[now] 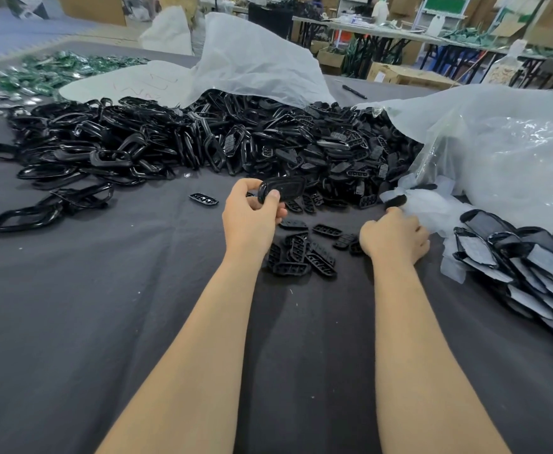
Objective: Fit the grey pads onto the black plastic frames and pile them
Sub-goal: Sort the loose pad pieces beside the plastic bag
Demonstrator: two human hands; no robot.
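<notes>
Black plastic frame (283, 188), seen from the head camera, is pinched between the thumb and fingers of the left hand (252, 217), above the dark cloth (104, 322) and just in front of the frame heap (170, 139). The right hand (394, 239) rests knuckles-up beside the clear bag (498, 152), fingers curled under. I cannot tell if it holds anything. Hold the frame level, align the pad's outline with the opening, then press around the rim. Finished pieces (514, 260) are stacked on the right.
</notes>
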